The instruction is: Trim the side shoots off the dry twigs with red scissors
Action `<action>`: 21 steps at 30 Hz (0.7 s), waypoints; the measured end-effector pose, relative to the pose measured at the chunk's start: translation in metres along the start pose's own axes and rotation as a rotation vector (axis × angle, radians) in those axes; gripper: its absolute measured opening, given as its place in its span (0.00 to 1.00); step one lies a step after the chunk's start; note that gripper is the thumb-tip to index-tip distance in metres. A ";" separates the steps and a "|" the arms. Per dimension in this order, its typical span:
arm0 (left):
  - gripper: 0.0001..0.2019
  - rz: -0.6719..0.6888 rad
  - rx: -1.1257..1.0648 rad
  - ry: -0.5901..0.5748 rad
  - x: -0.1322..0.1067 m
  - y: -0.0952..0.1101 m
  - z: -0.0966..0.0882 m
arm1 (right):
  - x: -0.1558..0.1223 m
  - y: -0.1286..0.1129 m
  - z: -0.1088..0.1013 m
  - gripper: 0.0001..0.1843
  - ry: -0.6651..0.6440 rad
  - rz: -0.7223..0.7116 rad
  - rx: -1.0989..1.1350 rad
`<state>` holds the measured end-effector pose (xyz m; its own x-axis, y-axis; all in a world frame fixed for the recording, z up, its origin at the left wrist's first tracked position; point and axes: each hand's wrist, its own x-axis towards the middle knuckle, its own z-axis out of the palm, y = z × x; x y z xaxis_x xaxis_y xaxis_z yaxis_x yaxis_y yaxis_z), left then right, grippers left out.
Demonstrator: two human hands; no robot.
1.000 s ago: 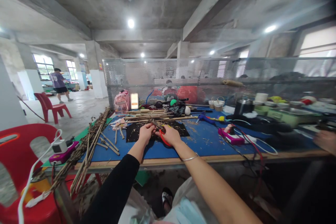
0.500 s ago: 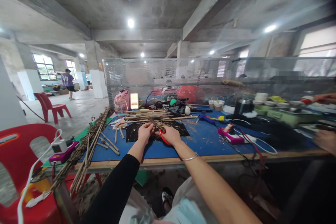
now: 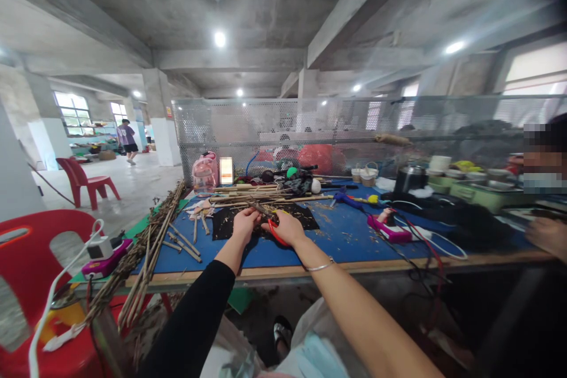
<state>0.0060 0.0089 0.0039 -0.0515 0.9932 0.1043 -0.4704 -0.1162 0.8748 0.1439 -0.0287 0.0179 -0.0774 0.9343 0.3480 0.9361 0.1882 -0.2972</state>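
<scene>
My left hand point(image 3: 245, 222), in a black sleeve, pinches a thin brown stick point(image 3: 261, 209) over a black mat point(image 3: 305, 220) on the blue worktable point(image 3: 345, 236). My right hand point(image 3: 289, 227), with a bracelet at the wrist, is closed on red-handled scissors point(image 3: 275, 234), and the blades meet the stick between the two hands. Wood shavings lie scattered on the mat around them.
A bundle of long sticks point(image 3: 146, 248) hangs off the table's left corner, above a red chair point(image 3: 26, 283) with a power strip point(image 3: 104, 251). Pink glue gun point(image 3: 390, 230), cables, baskets and a mesh screen point(image 3: 354, 124) stand further back. A co-worker's hand point(image 3: 547, 236) rests at right.
My hands stay almost still on the stick and scissors. The person in the far left background has walked further off, and the co-worker at right has leaned into view.
</scene>
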 end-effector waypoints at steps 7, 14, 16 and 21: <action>0.07 -0.017 -0.048 0.014 0.000 0.000 0.000 | -0.001 0.000 -0.001 0.33 -0.018 0.009 -0.020; 0.10 -0.008 -0.037 0.067 0.003 -0.001 -0.003 | -0.001 -0.001 -0.002 0.33 -0.062 0.034 -0.041; 0.11 0.019 -0.023 0.105 0.004 -0.001 -0.003 | -0.001 -0.002 -0.002 0.33 -0.054 0.043 -0.055; 0.14 0.100 0.022 0.081 0.005 -0.002 -0.004 | -0.001 -0.001 -0.001 0.32 -0.016 0.016 -0.050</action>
<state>0.0029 0.0140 0.0009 -0.1691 0.9735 0.1538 -0.4401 -0.2142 0.8720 0.1429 -0.0305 0.0186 -0.0678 0.9420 0.3288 0.9533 0.1583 -0.2572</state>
